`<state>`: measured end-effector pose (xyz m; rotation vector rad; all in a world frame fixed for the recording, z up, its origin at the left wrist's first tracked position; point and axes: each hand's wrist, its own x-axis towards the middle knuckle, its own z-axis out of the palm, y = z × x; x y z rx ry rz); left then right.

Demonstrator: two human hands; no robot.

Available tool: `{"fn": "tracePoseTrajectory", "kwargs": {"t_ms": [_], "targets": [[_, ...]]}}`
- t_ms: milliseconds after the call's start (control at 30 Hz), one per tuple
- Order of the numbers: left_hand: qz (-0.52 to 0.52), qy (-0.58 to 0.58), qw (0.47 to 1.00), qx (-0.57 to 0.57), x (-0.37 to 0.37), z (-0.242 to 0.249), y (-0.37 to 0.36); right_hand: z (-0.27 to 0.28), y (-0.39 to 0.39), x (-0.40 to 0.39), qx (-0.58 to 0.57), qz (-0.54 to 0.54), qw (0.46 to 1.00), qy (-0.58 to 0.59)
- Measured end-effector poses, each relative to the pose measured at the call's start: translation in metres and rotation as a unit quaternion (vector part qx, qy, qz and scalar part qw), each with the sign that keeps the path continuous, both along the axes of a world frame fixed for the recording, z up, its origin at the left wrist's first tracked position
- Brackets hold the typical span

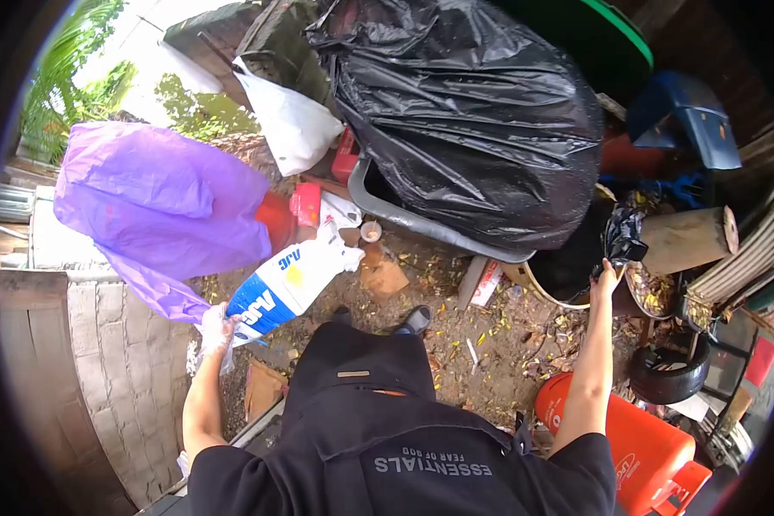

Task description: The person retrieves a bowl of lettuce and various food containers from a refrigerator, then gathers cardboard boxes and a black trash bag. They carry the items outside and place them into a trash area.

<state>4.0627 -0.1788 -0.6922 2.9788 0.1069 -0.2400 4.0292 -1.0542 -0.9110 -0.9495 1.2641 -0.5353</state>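
Note:
My left hand (219, 327) is closed around the gathered ends of plastic bags. From it a large purple plastic bag (159, 185) spreads up and away, puffed out. A white-and-blue printed plastic bag (275, 292) stretches from the same hand toward the middle, over the ground. On the other side, my right hand (607, 279) grips a small crumpled black plastic bag (623, 236), held beside the rim of a round bin (546, 297). Ahead, a big black garbage bag (473, 129) bulges above a grey-rimmed container (383, 202).
A white sack (288, 120) hangs behind the purple bag. On the right are a cylindrical block (688, 241), a tyre (671, 370) and a blue plastic piece (684, 120). An orange-red container (636, 439) stands near my right arm. A block wall (116, 370) runs along the left.

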Motion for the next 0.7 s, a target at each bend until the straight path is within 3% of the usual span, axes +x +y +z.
{"fn": "tracePoseTrajectory", "kwargs": {"t_ms": [33, 67, 100, 167, 200, 267, 300, 333, 367, 400, 433, 567, 633, 700], "targets": [[-0.003, 0.003, 1.000, -0.009, -0.009, -0.009, 0.009, -0.021, -0.002, -0.004, 0.021, 0.034, 0.997, 0.068], [-0.007, 0.004, 1.000, -0.018, -0.013, -0.013, 0.018, -0.007, 0.021, -0.004, -0.025, 0.062, 0.990, 0.127], [-0.052, -0.001, 0.997, 0.058, -0.015, -0.006, 0.008, -0.012, 0.022, -0.008, -0.114, 0.110, 0.975, 0.159], [-0.077, 0.017, 0.994, 0.069, -0.022, -0.007, -0.007, -0.024, 0.020, -0.020, -0.249, 0.176, 0.918, 0.254], [-0.090, 0.018, 0.994, 0.060, -0.022, -0.010, -0.016, -0.029, 0.029, -0.029, -0.247, 0.174, 0.917, 0.261], [-0.114, 0.061, 0.991, 0.042, -0.013, -0.029, -0.024, -0.035, 0.060, -0.039, -0.359, 0.270, 0.860, 0.242], [-0.125, 0.099, 0.986, 0.048, -0.007, -0.036, -0.030, -0.019, 0.094, -0.043, -0.362, 0.302, 0.854, 0.219], [-0.134, 0.134, 0.980, 0.064, -0.001, -0.048, -0.033, -0.011, 0.126, -0.051, -0.429, 0.338, 0.803, 0.237], [-0.131, 0.156, 0.976, 0.070, 0.003, -0.058, -0.037, -0.026, 0.142, -0.061, -0.411, 0.377, 0.798, 0.231], [-0.132, 0.180, 0.972, 0.077, 0.008, -0.068, -0.040, 0.001, 0.184, -0.060, -0.348, 0.378, 0.790, 0.334], [-0.140, 0.177, 0.971, 0.078, 0.011, -0.081, -0.037, 0.002, 0.208, -0.068, -0.332, 0.411, 0.769, 0.360], [-0.192, 0.160, 0.967, 0.056, 0.022, -0.111, -0.023, -0.060, 0.271, -0.098, -0.232, 0.439, 0.733, 0.466], [-0.205, 0.175, 0.961, 0.062, 0.025, -0.119, -0.020, -0.076, 0.293, -0.087, -0.266, 0.438, 0.692, 0.509], [-0.214, 0.183, 0.958, 0.055, 0.031, -0.120, -0.018, -0.089, 0.305, -0.065, -0.213, 0.412, 0.717, 0.520]]}}
